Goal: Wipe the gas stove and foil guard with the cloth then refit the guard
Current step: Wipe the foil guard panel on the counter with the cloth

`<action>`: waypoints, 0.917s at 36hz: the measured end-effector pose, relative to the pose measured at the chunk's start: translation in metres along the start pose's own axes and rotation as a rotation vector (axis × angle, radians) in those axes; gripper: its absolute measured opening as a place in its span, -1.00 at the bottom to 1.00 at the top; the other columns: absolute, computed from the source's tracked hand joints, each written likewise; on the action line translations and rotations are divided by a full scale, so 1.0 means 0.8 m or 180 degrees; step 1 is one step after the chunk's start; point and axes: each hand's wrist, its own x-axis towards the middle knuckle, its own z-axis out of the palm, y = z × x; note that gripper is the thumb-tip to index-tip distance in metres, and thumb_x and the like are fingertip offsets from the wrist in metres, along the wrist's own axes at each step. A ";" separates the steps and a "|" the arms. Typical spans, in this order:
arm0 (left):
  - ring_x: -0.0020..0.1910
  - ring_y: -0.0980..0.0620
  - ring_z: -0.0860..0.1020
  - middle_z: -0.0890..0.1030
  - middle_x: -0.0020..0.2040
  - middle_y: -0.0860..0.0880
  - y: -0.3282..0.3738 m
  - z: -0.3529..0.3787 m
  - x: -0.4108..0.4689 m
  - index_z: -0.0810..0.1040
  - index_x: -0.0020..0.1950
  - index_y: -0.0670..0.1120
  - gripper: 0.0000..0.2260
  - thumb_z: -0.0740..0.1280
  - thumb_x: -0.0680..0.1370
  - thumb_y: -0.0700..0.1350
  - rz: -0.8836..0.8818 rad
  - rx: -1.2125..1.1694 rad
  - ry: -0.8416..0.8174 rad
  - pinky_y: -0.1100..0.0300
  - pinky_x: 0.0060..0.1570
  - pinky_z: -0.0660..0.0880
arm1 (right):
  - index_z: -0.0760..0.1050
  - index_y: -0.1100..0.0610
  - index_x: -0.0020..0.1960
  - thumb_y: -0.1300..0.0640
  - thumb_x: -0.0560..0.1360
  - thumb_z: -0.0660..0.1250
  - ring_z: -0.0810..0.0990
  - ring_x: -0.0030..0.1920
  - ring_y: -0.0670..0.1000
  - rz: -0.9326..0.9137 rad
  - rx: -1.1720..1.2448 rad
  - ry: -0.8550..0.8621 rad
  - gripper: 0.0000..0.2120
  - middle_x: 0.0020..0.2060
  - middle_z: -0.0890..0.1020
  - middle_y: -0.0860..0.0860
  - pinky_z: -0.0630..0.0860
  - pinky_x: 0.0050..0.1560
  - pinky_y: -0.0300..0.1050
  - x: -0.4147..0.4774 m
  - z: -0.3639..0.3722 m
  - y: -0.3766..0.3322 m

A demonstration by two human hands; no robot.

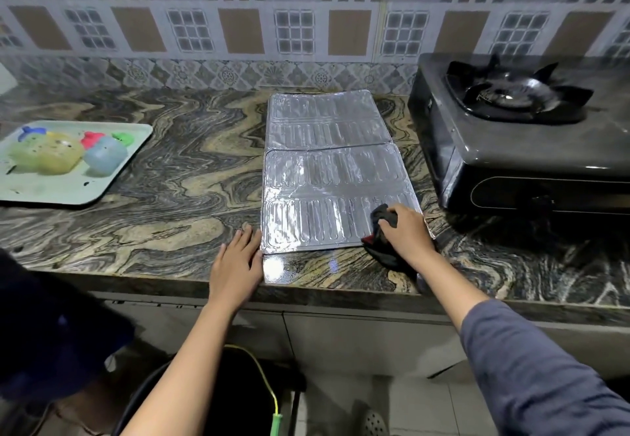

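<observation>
**Cloth held on the near right corner of the flat foil guard**

The right hand [405, 231] has its fingers curled round a dark, crumpled cloth with a red edge [384, 218] and holds it bunched against the ribbed, silver foil guard [324, 176]. The guard lies flat and unfolded on the swirled brown and black stone countertop [153, 196]. The grip sits at the guard's near right corner, and part of the cloth hangs off the near edge onto the stone beneath the wrist. From the grip, the panels of the guard stretch away towards the patterned tiled wall [306, 26] and to the left.

Across the near edge from the grip, the left hand [237, 261] lies flat on the counter with straight fingers, holding nothing. Its thumb side touches the guard's near left corner.

To the right of the grip and farther back stands the dark grey single-burner gas stove [504, 156], just beside the guard's right edge but apart from it. Its black pan support and burner [511, 94] are on top.

Well to the left of both hands, a pale green rectangular tray [68, 193] holds coloured plastic containers [64, 154]. Below the counter edge, nearer than the grip, a black bucket with a yellow-green cord [269, 391] is on the floor.
</observation>
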 end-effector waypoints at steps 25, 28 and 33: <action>-0.12 -0.04 0.62 0.66 -0.12 -0.14 0.172 -0.104 0.056 0.62 -0.01 -0.17 -0.86 0.35 0.51 -0.14 0.0193 -0.3344 0.0265 0.01 0.08 0.53 | 0.58 0.20 -0.01 0.23 0.44 0.37 0.61 -0.03 0.07 -0.1864 0.0918 0.0678 -0.87 -0.10 0.66 0.09 0.53 0.02 -0.04 -0.008 -0.049 -0.141; -0.26 0.06 0.61 0.65 -0.26 -0.03 0.171 -0.108 0.063 0.61 -0.11 -0.14 -0.93 0.35 0.48 -0.28 0.0208 -0.3454 0.0365 0.11 -0.04 0.53 | 0.56 0.19 0.00 0.21 0.44 0.37 0.60 -0.04 0.06 -0.1903 0.0994 0.0650 -0.85 -0.10 0.65 0.08 0.54 0.02 0.05 -0.005 -0.050 -0.141; -0.37 0.25 0.57 0.64 -0.35 0.10 0.172 -0.124 0.075 0.60 -0.13 -0.15 -0.88 0.33 0.47 -0.35 0.0404 -0.3415 0.0447 0.30 -0.19 0.48 | 0.53 0.17 0.07 0.20 0.47 0.35 0.57 0.01 -0.04 -0.2014 0.1311 0.0459 -0.82 -0.04 0.61 0.03 0.56 0.03 -0.13 -0.006 -0.065 -0.144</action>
